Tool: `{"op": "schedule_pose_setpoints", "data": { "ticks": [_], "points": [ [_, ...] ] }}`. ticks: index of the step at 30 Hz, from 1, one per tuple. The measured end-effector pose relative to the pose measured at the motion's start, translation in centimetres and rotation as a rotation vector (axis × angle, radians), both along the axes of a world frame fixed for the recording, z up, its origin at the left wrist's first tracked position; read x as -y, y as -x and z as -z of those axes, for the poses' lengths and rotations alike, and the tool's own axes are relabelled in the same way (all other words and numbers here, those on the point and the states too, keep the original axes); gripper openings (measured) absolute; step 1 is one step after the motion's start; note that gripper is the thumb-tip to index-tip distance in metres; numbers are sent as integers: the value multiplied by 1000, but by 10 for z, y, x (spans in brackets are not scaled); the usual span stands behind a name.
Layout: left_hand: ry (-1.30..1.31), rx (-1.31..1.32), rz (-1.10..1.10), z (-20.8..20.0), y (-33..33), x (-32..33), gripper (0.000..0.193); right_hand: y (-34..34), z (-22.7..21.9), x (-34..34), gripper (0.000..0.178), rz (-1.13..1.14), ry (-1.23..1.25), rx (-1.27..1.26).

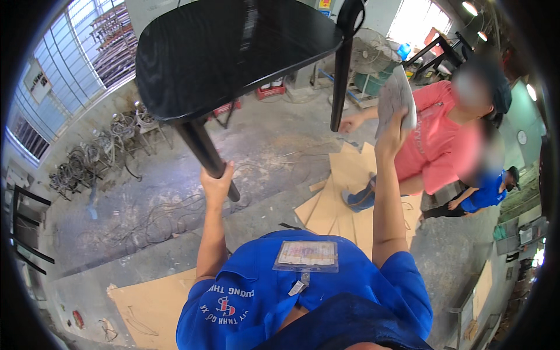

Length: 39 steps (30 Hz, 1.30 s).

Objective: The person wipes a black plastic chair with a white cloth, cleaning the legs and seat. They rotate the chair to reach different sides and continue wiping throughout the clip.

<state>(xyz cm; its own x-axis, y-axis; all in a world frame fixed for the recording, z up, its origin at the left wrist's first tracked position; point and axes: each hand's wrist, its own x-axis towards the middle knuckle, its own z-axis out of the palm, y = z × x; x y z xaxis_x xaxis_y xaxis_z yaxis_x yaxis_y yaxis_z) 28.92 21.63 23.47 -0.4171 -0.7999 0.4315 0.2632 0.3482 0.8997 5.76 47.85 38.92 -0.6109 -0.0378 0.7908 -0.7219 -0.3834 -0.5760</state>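
A black wooden chair is held up in front of me, its broad seat at the upper left. My left hand is wrapped round one of its dark legs, near the lower end. Another leg hangs down on the right. My right hand is raised and closed on a flat, grey-white piece, perhaps a cloth or pad; its kind is unclear. It is apart from the chair. A co-worker's hand is close to the right leg; whether it touches is unclear.
A co-worker in a red shirt stands close on the right, another in blue farther back. Tan sheets lie overlapping on the floor. Spray equipment with hoses lines the left wall. A large fan stands behind.
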Motion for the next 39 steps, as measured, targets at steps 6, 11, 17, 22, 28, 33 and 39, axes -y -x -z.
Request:
{"op": "schedule_pose_setpoints", "data": {
  "ticks": [6,11,17,22,28,33,39],
  "points": [
    [-23,85,-333,1,-40,72,37,76,-99,115,61,-55,-238,36],
    [32,146,-468,-2,-66,97,37,112,-185,216,63,-585,85,366],
    [18,258,-800,6,-77,113,44,123,-95,276,52,-826,-80,479],
    [90,322,-1025,5,-114,122,50,140,-122,300,46,-940,58,540],
    [533,543,-1481,-4,-130,80,68,144,-167,264,56,-1013,100,218],
    [420,428,-705,-14,-28,-3,77,41,-72,242,48,-1119,-211,212],
    [280,189,-94,-61,102,-69,80,18,-145,174,36,-1390,-18,-118]
  ]
}}
